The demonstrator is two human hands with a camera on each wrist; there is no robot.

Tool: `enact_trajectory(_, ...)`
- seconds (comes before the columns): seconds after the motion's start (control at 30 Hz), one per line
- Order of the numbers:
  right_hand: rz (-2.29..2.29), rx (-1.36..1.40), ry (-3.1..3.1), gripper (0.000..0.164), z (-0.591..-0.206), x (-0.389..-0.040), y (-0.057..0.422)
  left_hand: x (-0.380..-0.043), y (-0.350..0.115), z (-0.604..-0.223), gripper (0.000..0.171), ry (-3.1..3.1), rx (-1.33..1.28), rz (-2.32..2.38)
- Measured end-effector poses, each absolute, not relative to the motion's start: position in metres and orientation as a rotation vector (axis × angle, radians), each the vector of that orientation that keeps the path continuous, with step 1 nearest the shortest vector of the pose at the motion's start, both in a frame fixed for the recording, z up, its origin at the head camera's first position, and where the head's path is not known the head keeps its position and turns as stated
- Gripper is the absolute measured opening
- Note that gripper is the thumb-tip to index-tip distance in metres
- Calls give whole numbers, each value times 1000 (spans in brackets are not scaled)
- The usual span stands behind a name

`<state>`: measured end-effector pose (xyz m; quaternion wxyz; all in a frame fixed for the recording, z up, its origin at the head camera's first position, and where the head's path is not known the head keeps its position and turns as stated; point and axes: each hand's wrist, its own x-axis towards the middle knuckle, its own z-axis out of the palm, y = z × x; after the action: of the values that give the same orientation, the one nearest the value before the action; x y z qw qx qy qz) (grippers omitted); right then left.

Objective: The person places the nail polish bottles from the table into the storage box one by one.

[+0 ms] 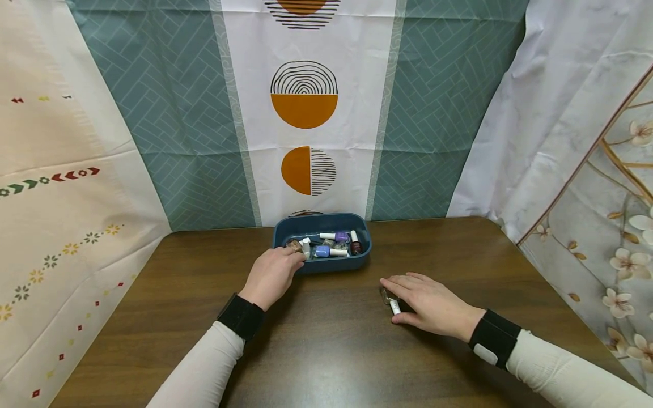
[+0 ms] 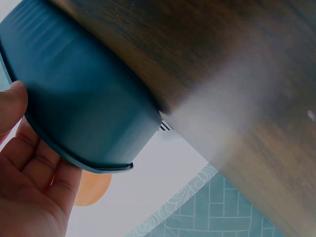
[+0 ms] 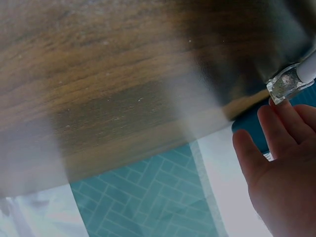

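Observation:
My left hand (image 1: 272, 275) is at the front left corner of a dark blue plastic bin (image 1: 334, 264). In the left wrist view the thumb (image 2: 15, 101) overlaps the bin's outer wall, while the fingers bend over the rim, their tips hidden inside. Beside them stands a white-capped bottle (image 1: 306, 247). To the right, low over the wooden table, my right hand (image 1: 428, 303) holds a clear nail polish bottle (image 3: 285, 85) with a white cap (image 1: 395, 307) between fingertips and thumb. In the head view the fingers partly cover its glass body.
Several nail polish bottles lie in the bin, among them a purple one (image 1: 342, 237), a blue one (image 1: 322, 251) and a dark red one (image 1: 356, 247). The bin sits by the back edge of the brown table (image 1: 326, 340). Patterned cloth (image 1: 306, 45) hangs behind.

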<state>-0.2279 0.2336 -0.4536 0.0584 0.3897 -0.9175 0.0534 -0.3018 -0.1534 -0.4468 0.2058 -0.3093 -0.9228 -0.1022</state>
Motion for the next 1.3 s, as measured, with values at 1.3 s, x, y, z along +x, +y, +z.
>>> enact_trajectory(1.3,179,1139,-2737,81,-448,-233,227,-300,-153,-445,16,-2578,-864,-295)
